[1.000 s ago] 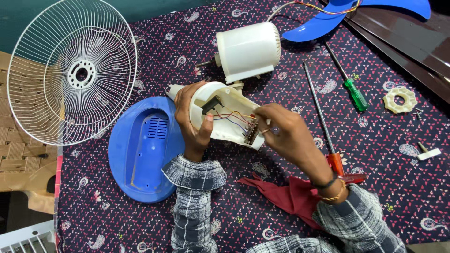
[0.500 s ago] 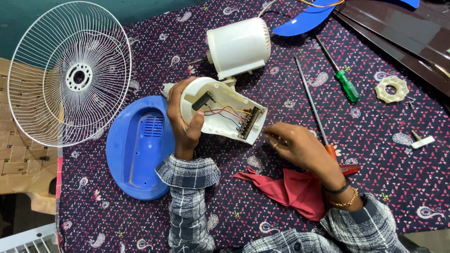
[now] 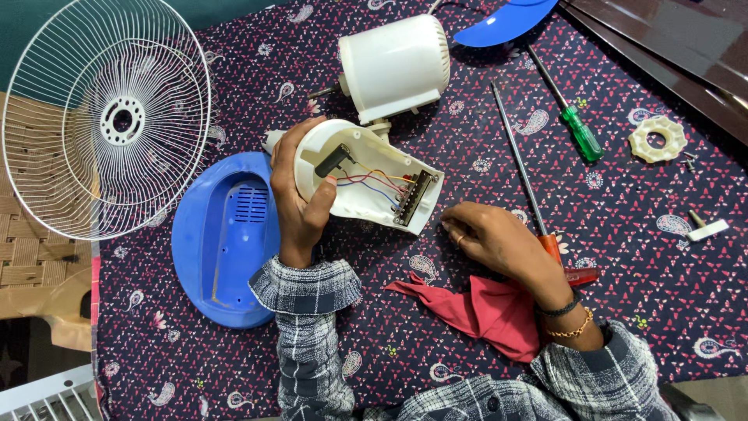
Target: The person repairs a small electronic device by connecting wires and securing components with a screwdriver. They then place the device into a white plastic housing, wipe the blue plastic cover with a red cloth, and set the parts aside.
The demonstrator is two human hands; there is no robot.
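Left hand (image 3: 300,206) wrapped around an open white plastic fan housing (image 3: 366,183), tilted up so coloured wires and switch block face the viewer. Right hand (image 3: 499,242) empty, fingers loosely curled, resting on paisley cloth (image 3: 623,203) beside a red rag (image 3: 491,308) and a long screwdriver (image 3: 523,171). Smooth blue base cover (image 3: 226,238) just left.

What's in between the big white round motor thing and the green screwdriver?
A long thin metal screwdriver shaft lies between the white motor housing and the green screwdriver, on the patterned cloth, in the head view.
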